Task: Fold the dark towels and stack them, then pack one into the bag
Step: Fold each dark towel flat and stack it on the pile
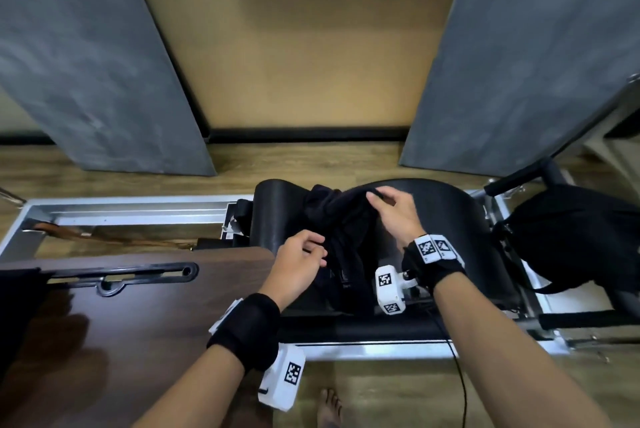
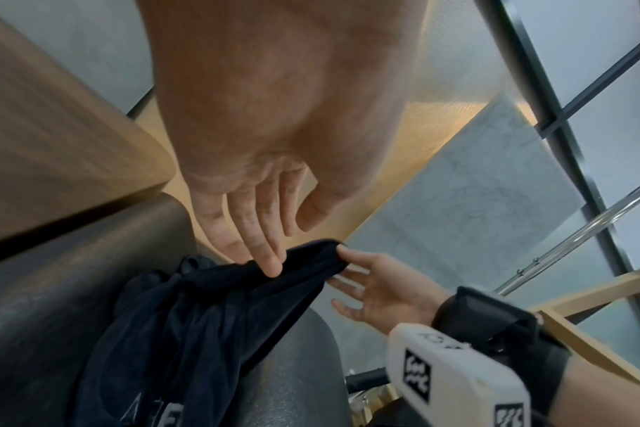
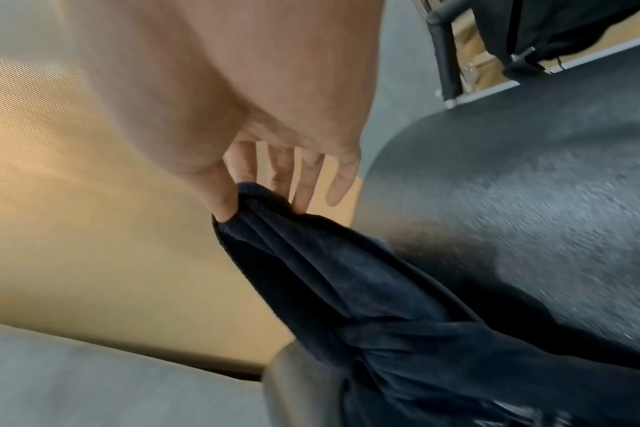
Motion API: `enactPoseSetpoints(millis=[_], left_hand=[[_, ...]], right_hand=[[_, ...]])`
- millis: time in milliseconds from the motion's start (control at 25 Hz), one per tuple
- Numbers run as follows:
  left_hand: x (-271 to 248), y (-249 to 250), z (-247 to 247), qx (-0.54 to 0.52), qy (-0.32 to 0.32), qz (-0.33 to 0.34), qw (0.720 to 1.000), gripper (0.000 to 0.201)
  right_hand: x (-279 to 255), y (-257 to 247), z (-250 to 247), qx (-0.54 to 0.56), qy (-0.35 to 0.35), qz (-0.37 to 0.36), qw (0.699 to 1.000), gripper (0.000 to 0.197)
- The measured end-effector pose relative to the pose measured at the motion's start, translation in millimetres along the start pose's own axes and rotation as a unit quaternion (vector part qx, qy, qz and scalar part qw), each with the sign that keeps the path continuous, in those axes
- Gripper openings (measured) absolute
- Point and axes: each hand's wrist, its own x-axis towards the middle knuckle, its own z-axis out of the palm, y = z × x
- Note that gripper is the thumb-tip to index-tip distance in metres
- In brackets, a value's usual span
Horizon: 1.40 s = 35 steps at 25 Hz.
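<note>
A dark towel (image 1: pixel 343 230) lies crumpled over a black padded arc (image 1: pixel 450 213); it also fills the left wrist view (image 2: pixel 187 317) and the right wrist view (image 3: pixel 347 274). My right hand (image 1: pixel 391 209) pinches the towel's top corner between thumb and fingers (image 3: pixel 223 202) and lifts it. My left hand (image 1: pixel 301 261) is at the towel's near left side, with fairly straight fingers (image 2: pixel 271 265) touching the cloth and the thumb apart. A black bag (image 1: pixel 571 237) sits to the right on the metal frame, also in the right wrist view (image 3: pixel 552 29).
A dark wooden board (image 1: pixel 138 323) with a slotted black handle lies at the left, with a dark cloth (image 1: pixel 17 306) at its left edge. The silver frame (image 1: pixel 121 209) runs across the wooden floor. A cable (image 1: pixel 457 375) hangs near my bare foot (image 1: pixel 329 407).
</note>
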Motion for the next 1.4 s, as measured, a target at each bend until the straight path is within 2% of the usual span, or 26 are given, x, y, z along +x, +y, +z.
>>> enactPoseSetpoints(millis=[240, 440, 520, 640, 680, 760, 840, 960, 1080, 1200, 1320, 1400], left_hand=[[-31.6, 20.8, -2.2, -0.003, -0.006, 0.048, 0.999, 0.02], [-44.9, 47.8, 0.8, -0.017, -0.001, 0.096, 0.995, 0.017], [-53.0, 69.6, 5.2, -0.018, 0.002, 0.145, 0.989, 0.025], [-74.9, 110.7, 13.1, -0.032, -0.005, 0.244, 0.969, 0.057], [-82.1, 123.3, 15.0, -0.043, -0.008, 0.266, 0.963, 0.06], [-101.5, 142.6, 15.8, -0.058, -0.008, 0.299, 0.953, 0.045], [-123.9, 148.2, 10.0, -0.062, -0.006, 0.307, 0.95, 0.025], [-159.3, 127.7, -7.9, -0.005, -0.028, 0.322, 0.946, 0.007], [-198.6, 87.9, -31.3, 0.065, 0.002, 0.326, 0.943, 0.019], [-245.5, 50.7, -55.7, -0.02, 0.029, 0.325, 0.945, 0.02], [-296.8, 26.7, -75.1, -0.121, -0.016, 0.333, 0.935, 0.014], [-328.7, 18.1, -80.0, -0.104, -0.051, 0.36, 0.926, 0.028]], right_hand=[[-16.5, -80.5, -47.4, 0.144, 0.063, -0.034, 0.987, 0.01], [-43.9, -134.6, -81.9, 0.068, 0.086, -0.142, 0.984, 0.018], [-60.3, -159.4, -96.2, 0.032, 0.061, -0.178, 0.982, 0.022], [-97.6, -193.4, -113.1, -0.052, -0.037, -0.224, 0.972, 0.028], [-110.2, -201.6, -116.1, -0.079, -0.068, -0.23, 0.967, 0.029], [-141.8, -215.0, -122.8, -0.119, -0.086, -0.244, 0.959, 0.035], [-175.6, -221.5, -128.3, -0.127, -0.069, -0.257, 0.956, 0.038], [-231.3, -220.9, -137.1, -0.101, -0.03, -0.262, 0.959, 0.032], [-290.6, -214.9, -142.7, -0.075, 0.001, -0.271, 0.96, 0.024], [-358.0, -205.3, -135.1, -0.074, 0.016, -0.272, 0.959, 0.027], [-422.4, -197.2, -116.8, -0.053, 0.013, -0.264, 0.963, 0.031], [-455.1, -195.7, -99.5, -0.053, -0.018, -0.265, 0.963, 0.032]])
